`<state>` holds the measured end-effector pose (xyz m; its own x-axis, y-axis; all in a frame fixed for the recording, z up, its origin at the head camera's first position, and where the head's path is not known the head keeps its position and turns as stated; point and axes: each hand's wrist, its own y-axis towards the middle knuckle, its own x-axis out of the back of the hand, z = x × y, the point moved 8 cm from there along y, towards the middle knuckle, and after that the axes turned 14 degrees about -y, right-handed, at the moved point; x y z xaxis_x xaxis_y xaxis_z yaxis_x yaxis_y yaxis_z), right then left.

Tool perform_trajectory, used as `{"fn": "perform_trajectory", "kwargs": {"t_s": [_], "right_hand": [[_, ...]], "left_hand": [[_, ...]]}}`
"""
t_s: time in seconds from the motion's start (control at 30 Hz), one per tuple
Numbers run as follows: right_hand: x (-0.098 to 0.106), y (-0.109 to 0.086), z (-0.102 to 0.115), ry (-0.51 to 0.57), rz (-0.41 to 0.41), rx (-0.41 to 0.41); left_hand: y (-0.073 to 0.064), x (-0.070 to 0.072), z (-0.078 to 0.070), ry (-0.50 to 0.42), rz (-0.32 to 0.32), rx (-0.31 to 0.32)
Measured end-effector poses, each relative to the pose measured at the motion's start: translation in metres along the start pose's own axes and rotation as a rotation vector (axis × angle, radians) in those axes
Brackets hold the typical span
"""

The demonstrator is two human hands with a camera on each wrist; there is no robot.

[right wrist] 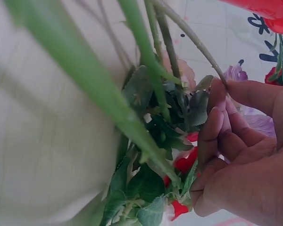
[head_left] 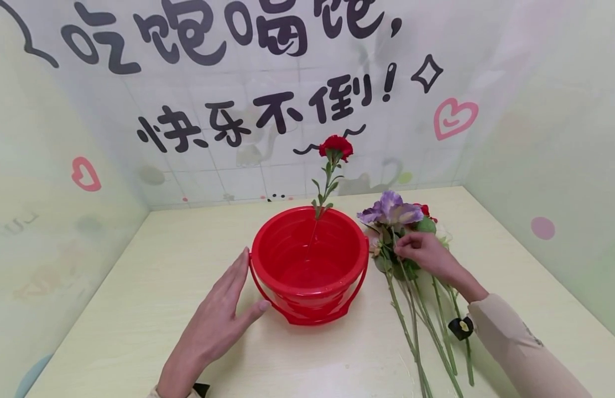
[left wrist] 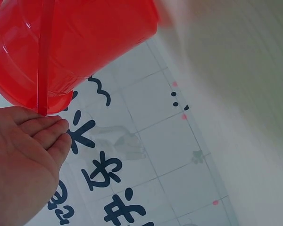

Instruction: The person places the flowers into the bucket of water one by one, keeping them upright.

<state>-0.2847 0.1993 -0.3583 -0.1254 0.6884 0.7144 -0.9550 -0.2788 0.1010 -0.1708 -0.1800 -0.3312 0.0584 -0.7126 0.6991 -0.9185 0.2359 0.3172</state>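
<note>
A red bucket (head_left: 312,305) stands upright on the table, and a red carnation (head_left: 336,148) leans in it against the far rim. My left hand (head_left: 213,323) is beside the bucket's left side, its straight fingertips touching the rim near the handle (left wrist: 43,61). At the right, my right hand (head_left: 429,255) pinches the stem of a purple flower (head_left: 393,209) just below its bloom. In the right wrist view, thumb and forefinger meet on that thin stem (right wrist: 203,51). The purple bloom is partly behind the hand there.
Several other long-stemmed flowers lie right of the bucket, their stems (head_left: 434,337) pointing toward me. A red bloom (head_left: 427,213) and green leaves (right wrist: 144,181) show among them. Printed walls (head_left: 541,138) enclose the table (head_left: 153,287) at the back and both sides.
</note>
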Motion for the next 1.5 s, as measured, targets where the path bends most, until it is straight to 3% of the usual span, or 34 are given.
{"fn": "perform_trajectory", "kwargs": {"t_s": [0.6,1.03,1.5], "right_hand": [[0.024,0.000,0.010,0.085,-0.050,-0.017],[0.039,0.002,0.030,0.201,-0.096,0.067],[0.046,0.005,0.082,0.250,-0.061,0.131]], "left_hand": [[0.000,-0.001,0.001,0.003,-0.002,-0.002],[0.000,0.000,0.000,-0.001,-0.003,-0.009],[0.000,-0.001,0.004,-0.003,0.004,0.029]]}}
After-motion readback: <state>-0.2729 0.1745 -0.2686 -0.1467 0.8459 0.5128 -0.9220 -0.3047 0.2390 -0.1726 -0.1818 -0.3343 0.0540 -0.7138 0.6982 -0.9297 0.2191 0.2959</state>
